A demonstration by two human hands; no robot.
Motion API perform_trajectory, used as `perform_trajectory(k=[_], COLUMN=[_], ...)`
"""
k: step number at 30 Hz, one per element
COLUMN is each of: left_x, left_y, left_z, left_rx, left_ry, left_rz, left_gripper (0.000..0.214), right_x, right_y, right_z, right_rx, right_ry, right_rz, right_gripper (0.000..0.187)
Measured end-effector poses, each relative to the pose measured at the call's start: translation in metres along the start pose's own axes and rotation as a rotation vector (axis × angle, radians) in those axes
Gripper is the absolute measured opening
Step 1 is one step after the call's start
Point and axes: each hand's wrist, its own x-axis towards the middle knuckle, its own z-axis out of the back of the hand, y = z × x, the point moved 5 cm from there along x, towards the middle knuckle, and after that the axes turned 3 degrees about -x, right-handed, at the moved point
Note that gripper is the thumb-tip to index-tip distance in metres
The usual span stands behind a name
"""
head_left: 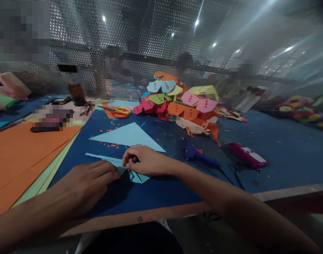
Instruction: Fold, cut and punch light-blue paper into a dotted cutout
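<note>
A folded light-blue paper piece (139, 177) lies on the dark blue table top close to its front edge, partly hidden under both hands. My left hand (94, 178) is closed on its left part, with the fingertips bent down onto the paper. My right hand (145, 160) is curled over its middle, thumb and fingers pinching at the paper. From under the hands a narrow folded strip of it sticks out to the upper left. Just beyond lies a flat light-blue paper triangle (128, 135), touched by neither hand.
Orange sheets (31, 155) lie at left over green ones. Yellow-handled scissors (120, 112) and a lidded bottle (75, 88) stand farther back. Folded paper masks (193, 114) are heaped behind. At right are a blue glue gun (197, 155), its cord and a magenta device (248, 155).
</note>
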Motion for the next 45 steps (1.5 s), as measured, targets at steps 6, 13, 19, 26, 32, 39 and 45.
perform_trajectory(k=[6, 13, 19, 26, 32, 39, 45], left_x=[0.001, 0.007, 0.009, 0.009, 0.008, 0.004, -0.002], left_y=[0.003, 0.001, -0.003, -0.004, -0.011, -0.019, -0.023], left_z=[-0.012, -0.017, -0.012, -0.014, -0.009, -0.009, -0.016], left_rx=[0.055, 0.132, 0.117, 0.116, 0.106, 0.131, 0.251], left_ry=[0.145, 0.206, 0.157, 0.171, 0.251, 0.267, 0.248], left_rz=[-0.027, -0.021, -0.052, -0.075, -0.051, -0.045, -0.105], left_gripper=[0.048, 0.067, 0.063, 0.055, 0.048, 0.053, 0.060], right_x=[0.002, 0.001, 0.000, 0.001, 0.001, 0.001, 0.001], right_y=[-0.003, -0.002, -0.002, -0.002, 0.000, -0.001, -0.009], right_z=[-0.001, 0.000, 0.000, 0.000, 0.001, -0.001, -0.001], right_rx=[0.035, 0.041, 0.048, 0.025, 0.008, -0.004, 0.133], right_ry=[0.009, -0.002, -0.009, -0.031, -0.008, -0.027, -0.031], right_rz=[0.006, 0.012, -0.006, -0.011, -0.025, -0.003, -0.033], right_gripper=[0.022, 0.021, 0.019, 0.020, 0.021, 0.019, 0.019])
